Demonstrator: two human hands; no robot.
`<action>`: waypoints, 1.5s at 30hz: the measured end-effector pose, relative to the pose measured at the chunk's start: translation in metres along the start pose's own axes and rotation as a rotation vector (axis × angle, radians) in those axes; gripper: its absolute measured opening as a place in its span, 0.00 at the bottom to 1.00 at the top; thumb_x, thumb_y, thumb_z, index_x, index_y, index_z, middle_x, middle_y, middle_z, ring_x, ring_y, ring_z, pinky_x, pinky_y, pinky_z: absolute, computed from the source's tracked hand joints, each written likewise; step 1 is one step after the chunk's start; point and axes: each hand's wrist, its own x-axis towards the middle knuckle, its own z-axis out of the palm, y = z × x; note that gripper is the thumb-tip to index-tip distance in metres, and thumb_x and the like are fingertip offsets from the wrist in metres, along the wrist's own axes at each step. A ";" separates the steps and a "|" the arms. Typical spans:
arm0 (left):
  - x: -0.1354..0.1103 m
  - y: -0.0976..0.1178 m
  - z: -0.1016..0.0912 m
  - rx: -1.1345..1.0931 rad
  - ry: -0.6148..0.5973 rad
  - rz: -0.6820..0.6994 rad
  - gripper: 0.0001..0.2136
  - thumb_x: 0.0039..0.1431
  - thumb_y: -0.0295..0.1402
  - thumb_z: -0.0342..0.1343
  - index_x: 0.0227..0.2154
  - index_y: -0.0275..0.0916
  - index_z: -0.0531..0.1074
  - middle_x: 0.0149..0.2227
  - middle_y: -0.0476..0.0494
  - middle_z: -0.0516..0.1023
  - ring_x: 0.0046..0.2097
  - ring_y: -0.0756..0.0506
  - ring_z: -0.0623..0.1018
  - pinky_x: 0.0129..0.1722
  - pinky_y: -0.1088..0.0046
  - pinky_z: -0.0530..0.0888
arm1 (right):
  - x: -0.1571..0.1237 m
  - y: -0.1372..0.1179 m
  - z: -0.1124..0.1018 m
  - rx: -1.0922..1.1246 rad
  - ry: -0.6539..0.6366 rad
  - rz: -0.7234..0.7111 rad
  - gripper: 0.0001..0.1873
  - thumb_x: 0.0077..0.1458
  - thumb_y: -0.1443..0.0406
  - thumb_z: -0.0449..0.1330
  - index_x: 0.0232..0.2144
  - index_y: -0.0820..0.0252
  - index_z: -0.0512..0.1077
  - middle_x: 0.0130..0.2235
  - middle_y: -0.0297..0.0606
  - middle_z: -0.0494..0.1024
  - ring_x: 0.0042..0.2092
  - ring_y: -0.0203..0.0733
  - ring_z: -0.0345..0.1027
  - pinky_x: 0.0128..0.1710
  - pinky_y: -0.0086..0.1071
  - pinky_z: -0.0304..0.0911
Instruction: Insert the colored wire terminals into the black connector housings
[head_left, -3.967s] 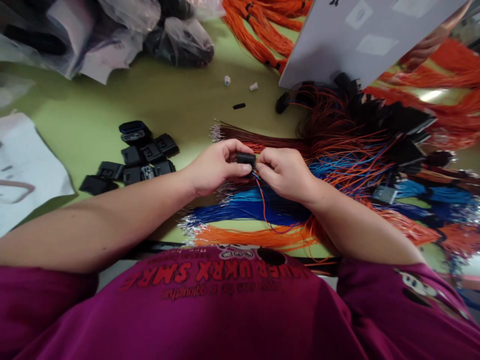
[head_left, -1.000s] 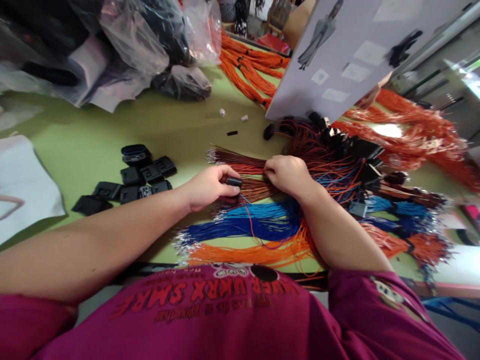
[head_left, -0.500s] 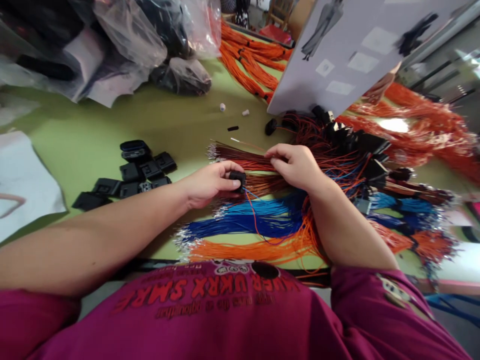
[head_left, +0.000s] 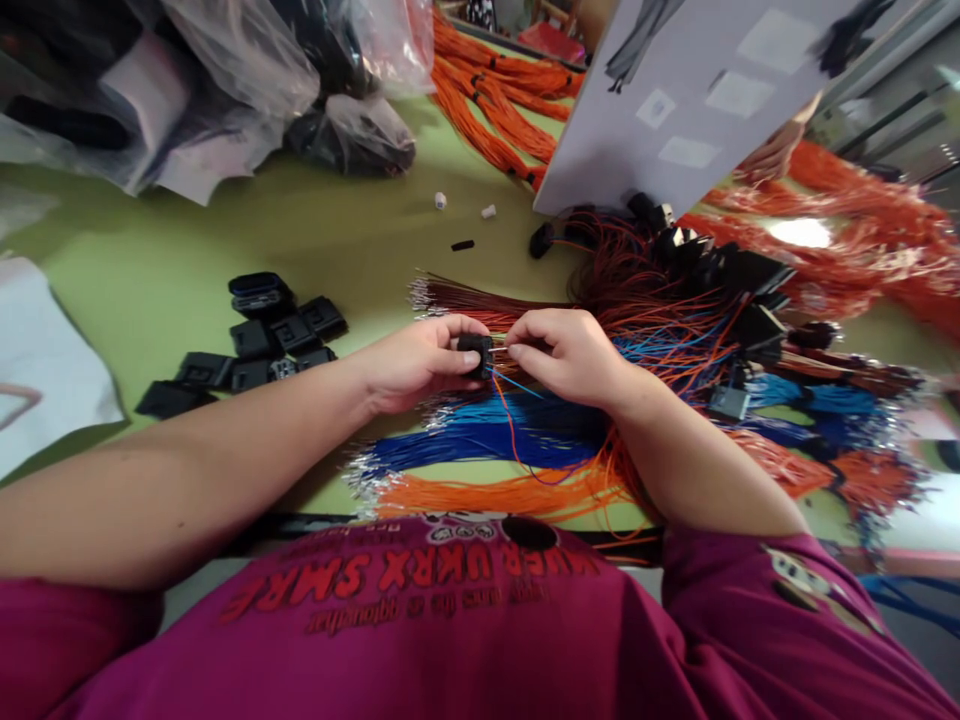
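My left hand (head_left: 416, 362) pinches a small black connector housing (head_left: 475, 354) between thumb and fingers. An orange wire and a blue wire (head_left: 517, 420) trail from the housing toward my body. My right hand (head_left: 566, 355) is closed in a pinch on a thin brown wire (head_left: 512, 349), with its tip right at the housing. Both hands hover over bundles of cut wires on the green table: brown (head_left: 465, 298), blue (head_left: 465, 445) and orange (head_left: 480, 493).
Several loose black housings (head_left: 255, 340) lie on the green table (head_left: 187, 260) to the left. Finished harnesses with black connectors (head_left: 720, 290) pile up at right. Plastic bags (head_left: 247, 90) sit at the back left, a grey board (head_left: 697, 90) at the back right, white paper (head_left: 45, 360) at far left.
My right hand has drawn a brown wire out of the bundle and brought it left to the housing. My left hand has kept the housing and turned it slightly.
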 end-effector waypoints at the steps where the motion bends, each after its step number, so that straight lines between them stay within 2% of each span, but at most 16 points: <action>1: 0.000 0.000 0.000 0.000 0.005 0.003 0.15 0.45 0.19 0.61 0.36 0.35 0.67 0.33 0.47 0.75 0.32 0.50 0.78 0.32 0.74 0.77 | 0.000 0.000 0.001 -0.007 -0.004 -0.002 0.08 0.52 0.69 0.55 0.28 0.64 0.74 0.28 0.34 0.76 0.29 0.30 0.65 0.31 0.24 0.56; 7: -0.001 0.001 0.002 0.016 0.028 -0.002 0.15 0.45 0.18 0.60 0.36 0.36 0.67 0.32 0.48 0.75 0.30 0.51 0.77 0.32 0.74 0.77 | -0.002 -0.003 0.004 -0.105 -0.014 -0.031 0.10 0.53 0.70 0.54 0.26 0.64 0.74 0.27 0.34 0.75 0.29 0.31 0.64 0.31 0.25 0.55; 10: -0.002 0.002 0.003 0.023 0.035 -0.004 0.15 0.45 0.18 0.60 0.36 0.35 0.67 0.32 0.48 0.74 0.30 0.51 0.77 0.32 0.74 0.76 | -0.004 -0.001 0.006 -0.243 0.019 -0.087 0.10 0.53 0.68 0.53 0.26 0.63 0.74 0.27 0.35 0.75 0.30 0.33 0.64 0.31 0.27 0.53; 15: -0.002 0.002 0.004 0.028 0.054 0.000 0.14 0.46 0.18 0.60 0.36 0.35 0.67 0.33 0.47 0.74 0.31 0.51 0.77 0.32 0.73 0.77 | -0.006 -0.002 0.008 -0.507 0.067 -0.219 0.15 0.58 0.66 0.50 0.24 0.62 0.72 0.26 0.36 0.72 0.29 0.34 0.59 0.31 0.31 0.49; 23: -0.002 0.002 0.004 0.032 0.059 -0.004 0.15 0.45 0.18 0.60 0.37 0.35 0.67 0.32 0.48 0.74 0.30 0.51 0.77 0.31 0.74 0.76 | -0.008 -0.007 0.008 -0.657 0.086 -0.265 0.20 0.62 0.66 0.46 0.24 0.61 0.72 0.24 0.35 0.69 0.27 0.35 0.52 0.29 0.32 0.46; 30: -0.004 0.004 0.007 0.008 0.077 -0.026 0.14 0.46 0.19 0.61 0.37 0.35 0.67 0.32 0.47 0.74 0.30 0.51 0.77 0.30 0.75 0.76 | -0.010 -0.009 0.009 -0.699 0.082 -0.303 0.21 0.64 0.66 0.44 0.27 0.60 0.73 0.24 0.36 0.68 0.28 0.36 0.50 0.29 0.34 0.45; 35: -0.003 0.004 0.006 -0.008 0.084 -0.043 0.13 0.48 0.19 0.61 0.37 0.34 0.68 0.30 0.47 0.74 0.28 0.52 0.77 0.28 0.76 0.76 | -0.010 -0.010 0.010 -0.716 0.002 -0.305 0.21 0.65 0.65 0.43 0.29 0.59 0.73 0.25 0.38 0.70 0.29 0.37 0.53 0.29 0.35 0.44; 38: -0.002 0.004 0.006 -0.014 0.100 -0.051 0.12 0.48 0.18 0.59 0.36 0.33 0.68 0.30 0.47 0.75 0.27 0.51 0.77 0.26 0.77 0.75 | -0.009 -0.010 0.013 -0.695 -0.047 -0.337 0.21 0.65 0.65 0.43 0.29 0.59 0.73 0.25 0.38 0.71 0.28 0.37 0.55 0.28 0.35 0.45; 42: -0.003 0.004 0.007 0.024 0.120 -0.038 0.11 0.48 0.18 0.59 0.36 0.32 0.69 0.28 0.47 0.75 0.26 0.51 0.76 0.25 0.77 0.75 | -0.007 -0.005 0.018 -0.635 -0.040 -0.355 0.20 0.65 0.65 0.44 0.30 0.60 0.74 0.25 0.37 0.72 0.29 0.36 0.58 0.29 0.33 0.48; 45: -0.004 0.003 0.007 0.047 0.125 -0.007 0.13 0.47 0.19 0.60 0.37 0.31 0.69 0.28 0.47 0.75 0.26 0.52 0.76 0.25 0.76 0.75 | -0.006 -0.001 0.017 -0.517 0.003 -0.271 0.19 0.62 0.65 0.46 0.27 0.61 0.74 0.26 0.37 0.74 0.29 0.35 0.60 0.30 0.32 0.50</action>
